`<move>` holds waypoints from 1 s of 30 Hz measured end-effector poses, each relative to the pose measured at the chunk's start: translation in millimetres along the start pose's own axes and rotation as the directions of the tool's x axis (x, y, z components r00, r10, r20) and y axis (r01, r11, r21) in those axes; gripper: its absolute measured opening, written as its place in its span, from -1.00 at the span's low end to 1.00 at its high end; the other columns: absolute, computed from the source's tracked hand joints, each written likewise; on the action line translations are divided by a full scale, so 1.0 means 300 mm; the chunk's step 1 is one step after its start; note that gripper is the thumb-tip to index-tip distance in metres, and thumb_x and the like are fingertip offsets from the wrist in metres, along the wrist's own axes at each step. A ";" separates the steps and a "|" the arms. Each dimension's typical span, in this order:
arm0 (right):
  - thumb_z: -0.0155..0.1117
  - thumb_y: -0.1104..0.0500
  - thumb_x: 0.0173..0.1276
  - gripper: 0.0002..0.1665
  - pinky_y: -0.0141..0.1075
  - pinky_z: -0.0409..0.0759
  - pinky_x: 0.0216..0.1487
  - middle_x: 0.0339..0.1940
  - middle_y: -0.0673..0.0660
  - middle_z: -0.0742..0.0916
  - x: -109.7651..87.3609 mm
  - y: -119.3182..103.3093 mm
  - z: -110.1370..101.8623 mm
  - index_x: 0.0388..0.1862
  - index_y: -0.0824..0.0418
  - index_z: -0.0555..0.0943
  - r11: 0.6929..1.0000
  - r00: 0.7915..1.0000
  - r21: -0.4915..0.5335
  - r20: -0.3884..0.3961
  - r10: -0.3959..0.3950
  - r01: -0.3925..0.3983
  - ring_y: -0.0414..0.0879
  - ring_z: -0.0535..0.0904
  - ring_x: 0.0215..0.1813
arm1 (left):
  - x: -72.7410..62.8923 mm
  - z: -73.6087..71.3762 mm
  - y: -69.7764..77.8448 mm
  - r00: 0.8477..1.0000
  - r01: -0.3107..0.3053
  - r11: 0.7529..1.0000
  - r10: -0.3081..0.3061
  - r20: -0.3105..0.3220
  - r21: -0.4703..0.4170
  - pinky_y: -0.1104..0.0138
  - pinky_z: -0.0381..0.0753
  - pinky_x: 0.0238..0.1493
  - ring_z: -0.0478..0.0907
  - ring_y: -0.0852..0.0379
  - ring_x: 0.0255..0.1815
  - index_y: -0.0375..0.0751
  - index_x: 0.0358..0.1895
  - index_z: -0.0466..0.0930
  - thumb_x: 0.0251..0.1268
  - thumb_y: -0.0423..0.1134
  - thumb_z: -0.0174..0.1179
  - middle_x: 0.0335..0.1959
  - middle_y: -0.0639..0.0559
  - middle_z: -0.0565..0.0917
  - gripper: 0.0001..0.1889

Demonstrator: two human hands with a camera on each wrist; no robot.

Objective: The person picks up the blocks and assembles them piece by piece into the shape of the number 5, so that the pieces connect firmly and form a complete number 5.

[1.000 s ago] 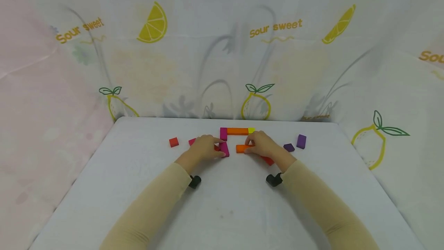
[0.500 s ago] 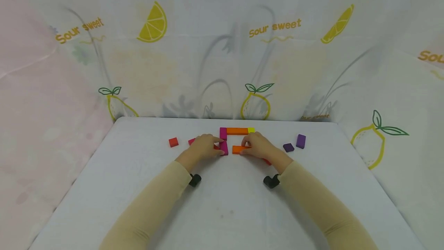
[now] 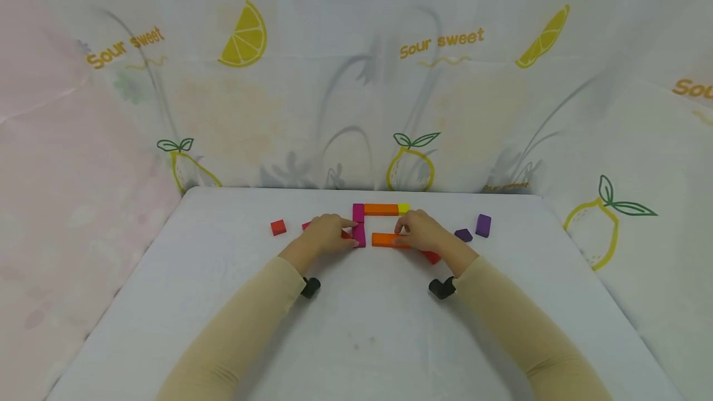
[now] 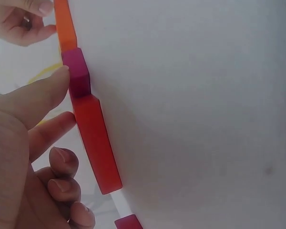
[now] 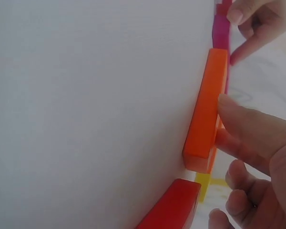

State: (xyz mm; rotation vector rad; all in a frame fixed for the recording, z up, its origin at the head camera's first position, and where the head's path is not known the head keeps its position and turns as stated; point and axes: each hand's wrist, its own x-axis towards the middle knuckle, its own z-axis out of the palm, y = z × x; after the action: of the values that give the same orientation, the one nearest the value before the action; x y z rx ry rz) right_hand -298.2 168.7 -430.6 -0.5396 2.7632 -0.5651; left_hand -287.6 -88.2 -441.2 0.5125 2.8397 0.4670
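In the head view, my left hand (image 3: 327, 232) pinches the near magenta block (image 3: 359, 237) between thumb and index finger. That block stands end to end with another magenta block (image 3: 358, 212). A red block (image 4: 97, 143) lies against it in the left wrist view, partly under the hand in the head view. My right hand (image 3: 423, 231) has its thumb on the near orange block (image 3: 384, 240) and its index finger behind it. A small gap separates this block from the magenta one. Another red block (image 5: 174, 205) lies beside the right hand.
A far orange block (image 3: 381, 210) joins the far magenta block to a yellow block (image 3: 403, 208). Left stands a small red block (image 3: 278, 228), with a pinkish one (image 3: 306, 226) half hidden. Two purple pieces, one small (image 3: 463, 235) and one larger (image 3: 483, 226), lie right.
The near orange block has slid left toward the magenta column, and my right hand has since shifted right along it. The near magenta block has straightened into line with the far one.
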 end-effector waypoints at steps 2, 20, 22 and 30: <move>0.48 0.03 0.29 -0.73 -0.09 0.52 0.14 -0.19 0.06 0.67 0.000 -0.003 0.001 -0.10 0.11 0.74 1.000 1.000 0.000 0.012 0.003 -0.003 0.02 0.47 0.00 | 0.001 0.000 -0.003 1.000 -0.003 1.000 0.003 -0.001 0.010 0.24 0.47 -0.14 0.49 0.07 -0.11 0.11 0.35 0.55 0.26 0.11 0.35 -0.33 0.13 0.64 -0.42; 0.49 0.03 0.27 -0.75 -0.12 0.51 0.08 -0.28 0.04 0.66 0.012 -0.024 0.028 -0.15 0.12 0.73 0.999 0.999 -0.025 -0.021 -0.025 0.025 0.00 0.46 -0.07 | -0.003 -0.003 -0.001 1.000 -0.001 1.000 0.001 0.006 -0.001 0.27 0.47 -0.22 0.48 0.04 -0.10 0.14 0.40 0.49 0.33 0.07 0.30 -0.45 0.12 0.58 -0.43; 0.49 0.03 0.27 -0.75 -0.13 0.51 0.07 -0.29 0.03 0.66 0.013 -0.025 0.029 -0.16 0.13 0.73 0.999 0.999 -0.028 -0.023 -0.037 0.036 -0.01 0.46 -0.09 | -0.003 -0.003 0.000 1.000 -0.001 1.000 0.001 0.006 -0.002 0.26 0.47 -0.21 0.48 0.04 -0.10 0.14 0.40 0.49 0.33 0.07 0.30 -0.47 0.11 0.57 -0.43; 0.50 0.04 0.27 -0.76 -0.14 0.50 0.04 -0.35 0.03 0.65 0.012 -0.031 0.034 -0.20 0.15 0.73 0.997 0.997 -0.035 -0.041 -0.070 0.068 -0.02 0.47 -0.13 | 0.000 0.003 0.004 1.000 0.001 1.000 -0.001 0.005 0.017 0.17 0.52 0.01 0.51 0.02 0.02 0.14 0.40 0.49 0.33 0.07 0.30 -0.23 0.09 0.67 -0.43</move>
State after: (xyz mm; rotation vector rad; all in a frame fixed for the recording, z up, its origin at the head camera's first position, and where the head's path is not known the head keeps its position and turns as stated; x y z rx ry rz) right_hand -295.2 155.9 -436.5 -0.6398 2.8073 -0.5531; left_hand -287.0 -86.8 -441.6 0.5143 2.8416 0.4405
